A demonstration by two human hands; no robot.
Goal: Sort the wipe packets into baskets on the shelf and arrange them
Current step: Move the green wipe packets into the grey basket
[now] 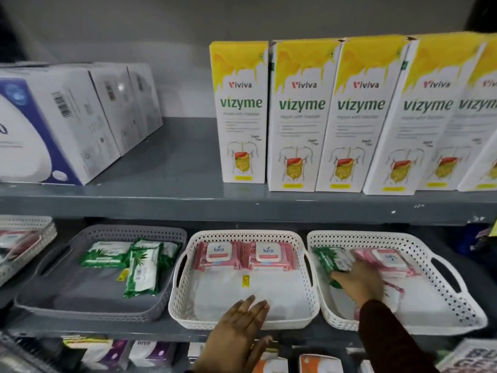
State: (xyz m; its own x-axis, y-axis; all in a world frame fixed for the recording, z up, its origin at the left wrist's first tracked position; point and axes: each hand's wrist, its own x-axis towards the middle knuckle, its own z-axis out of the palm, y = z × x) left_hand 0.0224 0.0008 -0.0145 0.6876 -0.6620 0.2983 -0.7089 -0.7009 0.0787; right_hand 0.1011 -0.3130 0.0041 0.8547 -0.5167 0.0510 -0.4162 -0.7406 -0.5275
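Three baskets stand side by side on the middle shelf. The grey basket (48, 265) on the left holds green wipe packets (141, 267). The middle white basket (183, 305) holds two pink Kara packets (244, 257) along its back wall. The right white basket (435, 265) holds a green packet (332, 261) and pink packets (390, 261). My right hand (357, 284) reaches into the right basket, fingers lying on the green packet; its grip is hidden. My left hand (239, 335) rests, fingers spread, on the front rim of the middle basket.
The upper shelf carries a row of yellow-white Vizyme cartons (295, 117) and white boxes (70, 122) at the left. Another white basket (27, 232) with pink packets sits at the far left. More boxed goods (150, 354) fill the shelf below.
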